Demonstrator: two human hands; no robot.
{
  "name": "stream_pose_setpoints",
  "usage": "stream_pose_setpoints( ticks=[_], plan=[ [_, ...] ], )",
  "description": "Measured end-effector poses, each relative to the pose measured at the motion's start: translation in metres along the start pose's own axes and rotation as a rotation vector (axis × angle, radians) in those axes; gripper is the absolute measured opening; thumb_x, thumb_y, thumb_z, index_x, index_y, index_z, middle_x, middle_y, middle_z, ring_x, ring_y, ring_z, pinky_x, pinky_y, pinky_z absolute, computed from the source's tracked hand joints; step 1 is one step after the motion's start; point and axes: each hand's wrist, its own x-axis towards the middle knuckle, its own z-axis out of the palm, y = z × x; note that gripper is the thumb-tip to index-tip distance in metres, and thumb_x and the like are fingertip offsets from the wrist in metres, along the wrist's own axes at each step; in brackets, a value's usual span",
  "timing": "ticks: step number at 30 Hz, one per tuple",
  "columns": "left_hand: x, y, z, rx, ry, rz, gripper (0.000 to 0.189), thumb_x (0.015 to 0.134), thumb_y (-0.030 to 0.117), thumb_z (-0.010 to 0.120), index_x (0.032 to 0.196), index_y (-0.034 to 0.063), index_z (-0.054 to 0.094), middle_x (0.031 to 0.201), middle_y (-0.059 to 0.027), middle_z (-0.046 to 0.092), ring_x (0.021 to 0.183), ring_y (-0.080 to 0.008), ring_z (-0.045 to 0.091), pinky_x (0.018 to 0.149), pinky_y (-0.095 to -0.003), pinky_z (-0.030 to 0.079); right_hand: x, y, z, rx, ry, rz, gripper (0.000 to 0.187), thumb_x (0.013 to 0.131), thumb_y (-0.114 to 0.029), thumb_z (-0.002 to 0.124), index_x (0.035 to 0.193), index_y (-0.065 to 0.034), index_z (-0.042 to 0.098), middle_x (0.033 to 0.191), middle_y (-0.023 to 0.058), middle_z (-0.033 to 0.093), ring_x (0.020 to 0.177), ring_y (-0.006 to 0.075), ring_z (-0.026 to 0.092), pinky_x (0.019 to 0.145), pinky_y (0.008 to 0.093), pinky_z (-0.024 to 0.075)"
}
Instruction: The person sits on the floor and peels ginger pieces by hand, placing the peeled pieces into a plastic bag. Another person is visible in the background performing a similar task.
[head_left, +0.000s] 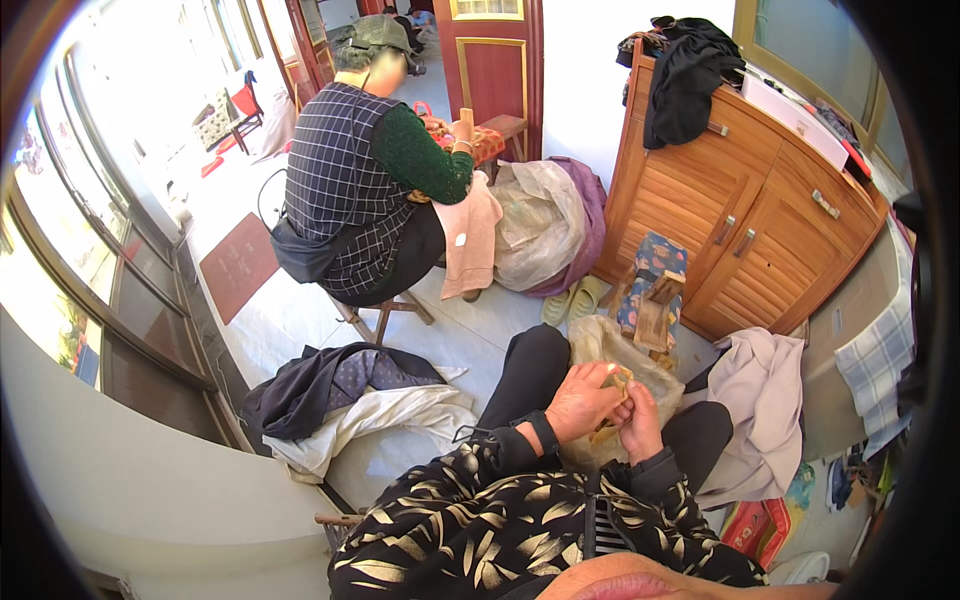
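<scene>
My left hand (579, 403), with a black band at the wrist, pinches a small yellowish-brown piece (623, 377) of thin, pliable-looking material. My right hand (642, 424) meets it from the other side, thumb and fingers closed on the same piece. Its exact kind is too small to tell, and the fingers hide much of it. Below both hands, between my knees, lies a cloudy plastic sack (600, 339). Just beyond the sack stands a low bench padded with blue patterned cloth (658, 253), with a wooden block (666, 288) fixed or resting on it.
A person (337, 172) sits on a wooden stool (381, 319) ahead, handling something at a small bench. Beside them bulges a large plastic-lined sack (536, 225). Green slippers (571, 301) lie near a wooden cabinet (697, 187). Heaped cloth lies left (360, 397) and right (757, 405).
</scene>
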Motion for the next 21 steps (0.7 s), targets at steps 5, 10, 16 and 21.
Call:
stream_pose_setpoints(
  ticks=[5,10,16,21],
  plan=[
    [-0.010,-0.007,0.016,-0.483,-0.058,-0.364,0.002,0.087,0.009,0.065,0.088,0.0081,0.067,0.094,-0.0054,0.064,0.079,-0.0194,0.061,0.070,-0.0305,0.048,-0.006,-0.006,0.004,0.062,-0.071,-0.062,0.011,0.097,-0.022,0.057,0.093,-0.0125,0.054,0.067,-0.0053,0.043,0.057,0.0074,0.041,0.052,0.0241,0.0345],
    [-0.018,-0.025,0.025,-1.230,-0.242,-0.902,0.010,0.095,0.013,0.060,0.099,0.0031,0.060,0.083,0.0010,0.061,0.071,-0.0064,0.056,0.065,-0.0226,0.048,-0.011,-0.009,0.005,-0.020,-0.218,-0.065,0.009,0.097,-0.019,0.058,0.095,-0.0099,0.056,0.069,-0.0043,0.046,0.058,0.0072,0.043,0.053,0.0240,0.0362],
    [-0.017,-0.025,0.021,-1.269,-0.341,-0.952,0.012,0.099,0.018,0.055,0.106,0.0074,0.055,0.083,0.0008,0.061,0.073,-0.0072,0.060,0.066,-0.0234,0.051,-0.010,-0.006,0.001,-0.161,-0.241,-0.113,0.009,0.096,-0.016,0.060,0.094,-0.0078,0.057,0.068,-0.0043,0.047,0.057,0.0057,0.043,0.053,0.0222,0.0357],
    [-0.020,-0.029,0.021,-1.265,-0.415,-0.983,0.013,0.098,0.018,0.055,0.106,0.0082,0.054,0.086,0.0001,0.062,0.072,-0.0081,0.061,0.065,-0.0239,0.052,-0.012,-0.004,-0.004,-0.207,-0.235,-0.111,0.008,0.095,-0.014,0.061,0.095,-0.0069,0.058,0.070,-0.0044,0.051,0.058,0.0050,0.043,0.053,0.0211,0.0355]
  ],
)
